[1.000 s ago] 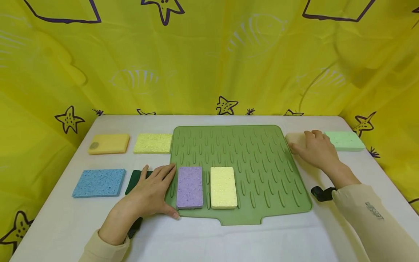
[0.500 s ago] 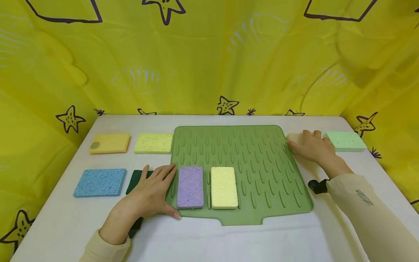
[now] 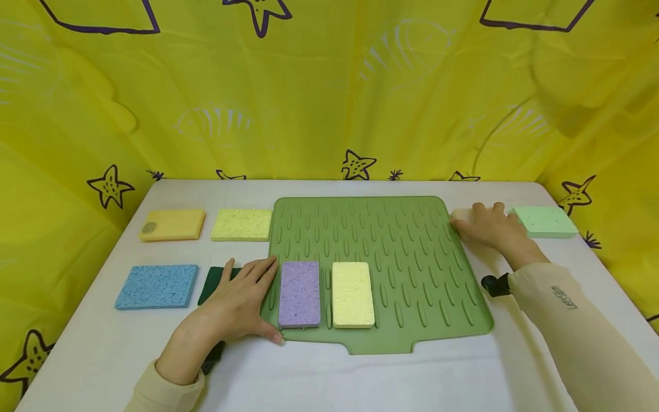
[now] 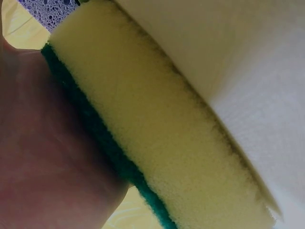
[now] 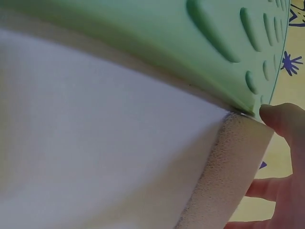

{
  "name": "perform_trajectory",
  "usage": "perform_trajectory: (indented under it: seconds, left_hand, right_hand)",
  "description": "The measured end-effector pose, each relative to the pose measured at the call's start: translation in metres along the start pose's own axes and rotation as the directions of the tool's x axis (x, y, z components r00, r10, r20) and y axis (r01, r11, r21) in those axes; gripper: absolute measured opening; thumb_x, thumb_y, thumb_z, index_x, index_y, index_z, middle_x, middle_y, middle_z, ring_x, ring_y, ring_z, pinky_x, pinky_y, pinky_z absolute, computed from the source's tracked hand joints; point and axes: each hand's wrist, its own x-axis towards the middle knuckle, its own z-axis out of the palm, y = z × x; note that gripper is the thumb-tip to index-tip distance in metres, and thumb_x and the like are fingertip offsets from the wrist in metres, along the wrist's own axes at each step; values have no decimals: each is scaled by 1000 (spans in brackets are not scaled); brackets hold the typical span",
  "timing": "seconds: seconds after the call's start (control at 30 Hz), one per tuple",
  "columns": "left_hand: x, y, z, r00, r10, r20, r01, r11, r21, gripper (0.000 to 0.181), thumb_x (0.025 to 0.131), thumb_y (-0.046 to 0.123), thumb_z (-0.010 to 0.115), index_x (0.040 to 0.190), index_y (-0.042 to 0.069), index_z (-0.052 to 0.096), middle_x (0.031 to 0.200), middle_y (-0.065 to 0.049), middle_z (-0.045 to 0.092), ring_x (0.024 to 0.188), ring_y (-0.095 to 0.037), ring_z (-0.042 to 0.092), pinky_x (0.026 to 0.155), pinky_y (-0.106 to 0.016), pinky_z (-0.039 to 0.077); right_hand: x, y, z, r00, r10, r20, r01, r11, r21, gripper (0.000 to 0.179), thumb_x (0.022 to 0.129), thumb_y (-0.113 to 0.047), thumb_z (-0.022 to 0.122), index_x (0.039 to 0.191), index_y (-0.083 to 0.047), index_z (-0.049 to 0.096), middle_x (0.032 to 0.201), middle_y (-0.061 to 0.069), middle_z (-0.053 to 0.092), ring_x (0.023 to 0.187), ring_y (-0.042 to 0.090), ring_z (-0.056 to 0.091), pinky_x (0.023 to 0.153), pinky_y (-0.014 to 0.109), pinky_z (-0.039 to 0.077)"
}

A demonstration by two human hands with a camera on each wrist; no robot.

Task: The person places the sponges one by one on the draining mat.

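Observation:
My left hand (image 3: pixel 234 303) lies with fingers spread at the front left edge of a green ribbed drying mat (image 3: pixel 381 240). Beneath that palm is a scouring sponge (image 4: pixel 157 114), yellow foam with a dark green pad, mostly hidden in the head view. At the mat's far right corner, my right hand (image 3: pixel 491 229) rests over a beige sponge (image 5: pixel 228 167), which it largely covers from above. Its thumb (image 5: pixel 274 114) touches the mat's edge beside the sponge. A purple sponge (image 3: pixel 300 294) and a pale yellow one (image 3: pixel 352 294) lie upright side by side on the mat.
Left of the mat are an orange-yellow sponge (image 3: pixel 172 225), a speckled yellow sponge (image 3: pixel 241 224) and a blue sponge (image 3: pixel 157 286). A mint green sponge (image 3: pixel 544 221) sits at the far right. Yellow curtain (image 3: pixel 319 86) surrounds the white table (image 3: pixel 309 377).
The right forearm has swung left and forward, and the right hand has shifted slightly left over the beige sponge, thumb against the mat's edge. My left hand and the sponges stay in place.

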Motion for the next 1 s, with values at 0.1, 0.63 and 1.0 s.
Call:
perform_trajectory:
  seconds: [0.1, 0.63, 1.0]
  left_hand:
    - [0, 0, 0, 1000, -1, 0, 1, 1000, -1, 136, 52, 81, 75, 154, 2, 32, 163, -13, 27, 147, -34, 29, 114, -74, 12]
    - [0, 0, 0, 1000, 0, -4, 0, 1000, 3, 137, 51, 82, 74, 154, 2, 33, 163, -13, 28, 147, -34, 30, 113, -74, 13]
    - [0, 0, 0, 1000, -2, 3, 2, 1000, 5, 136, 52, 81, 75, 154, 2, 32, 163, -13, 27, 147, -34, 29, 114, -74, 12]
  right_hand:
    - [0, -1, 0, 1000, 16, 0, -16, 1000, -4, 84, 97, -58, 37, 138, 15, 32, 128, 49, 30, 110, 70, 35, 89, 75, 33]
    - [0, 0, 6, 999, 15, -46, -15, 1000, -9, 80, 97, -55, 39, 140, 12, 33, 129, 48, 31, 105, 69, 38, 89, 74, 32]
    - [-1, 3, 8, 989, -6, -147, 6, 1000, -2, 78, 95, -57, 44, 133, 11, 42, 121, 45, 37, 93, 64, 44, 69, 65, 41]
